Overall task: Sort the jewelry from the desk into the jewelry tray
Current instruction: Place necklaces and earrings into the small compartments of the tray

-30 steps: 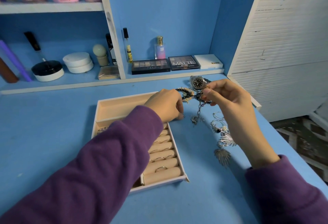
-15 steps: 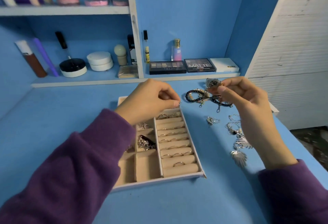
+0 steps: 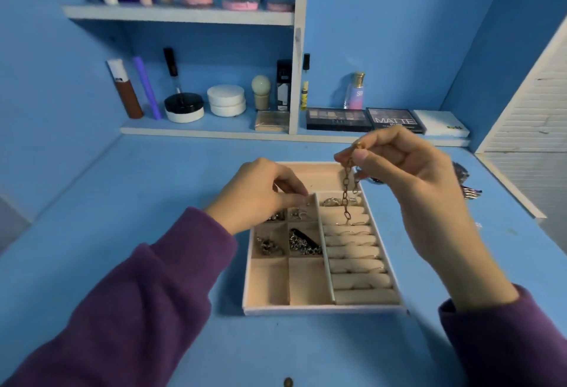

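The beige jewelry tray (image 3: 319,309) lies on the blue desk, with small square compartments on the left and ring rolls on the right. Several compartments hold silver pieces, one a dark chained piece (image 3: 303,242). My right hand (image 3: 411,190) hovers over the tray's far right corner, thumb and forefinger pinched on a bronze link chain (image 3: 346,193) that dangles down over the ring rolls. My left hand (image 3: 260,193) rests at the tray's far left compartments, fingertips pinched together at a divider; whether it holds anything is hidden. Loose silver jewelry (image 3: 466,184) shows on the desk behind my right hand.
Behind the desk a low shelf carries eyeshadow palettes (image 3: 337,118), a white box (image 3: 441,123), a perfume bottle (image 3: 355,90), jars and tubes. A higher shelf (image 3: 178,14) holds more cosmetics. A white slatted panel (image 3: 534,116) stands at the right. A small dark knob (image 3: 287,382) sits at the near edge.
My right hand has left the beaded bracelets and come over the tray's far right corner with a bronze chain hanging from it. My left hand has sunk onto the tray's far left compartments.
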A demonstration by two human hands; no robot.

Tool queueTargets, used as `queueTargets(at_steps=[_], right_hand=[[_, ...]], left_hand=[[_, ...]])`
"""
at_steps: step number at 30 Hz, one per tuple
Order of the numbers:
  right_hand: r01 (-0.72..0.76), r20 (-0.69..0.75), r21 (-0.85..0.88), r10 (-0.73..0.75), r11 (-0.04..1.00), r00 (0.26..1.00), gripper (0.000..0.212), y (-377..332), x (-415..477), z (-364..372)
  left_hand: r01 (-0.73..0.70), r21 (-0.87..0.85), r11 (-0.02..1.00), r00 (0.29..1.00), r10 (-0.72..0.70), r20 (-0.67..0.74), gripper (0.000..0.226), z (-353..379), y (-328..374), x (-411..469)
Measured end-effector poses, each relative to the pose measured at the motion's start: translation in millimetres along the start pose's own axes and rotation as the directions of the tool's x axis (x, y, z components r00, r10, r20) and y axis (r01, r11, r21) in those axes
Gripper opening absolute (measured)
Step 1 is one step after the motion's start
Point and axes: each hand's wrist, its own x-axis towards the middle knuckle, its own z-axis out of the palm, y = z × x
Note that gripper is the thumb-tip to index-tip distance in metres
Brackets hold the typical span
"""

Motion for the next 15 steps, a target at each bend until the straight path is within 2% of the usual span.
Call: queueTargets(at_steps=[6,9,12,15], right_hand=[[0.021,0.054,-0.089,-0.016,0.996,0.998,0.002,-6,0,13],[0.034,0.078,-0.125,-0.025,0.992,0.997,0.003,-6,2,18],[0.032,0.107,-0.163,-0.015,0.986,0.994,0.003,-2,3,22],[0.015,0.136,-0.19,0.011,0.982,0.991,0.002,4,3,25]], left_hand=[[-0.029,0.072,0.997,1.0,0.029,0.011,0.007,9,-10,4],[-0.034,-0.015,0.999,0.992,0.032,-0.122,0.012,2,-20,1],[-0.037,-0.151,0.988,0.955,-0.01,-0.297,0.014,1,-33,-6],[-0.037,-0.217,0.975,0.929,-0.046,-0.367,0.017,5,-43,-10]])
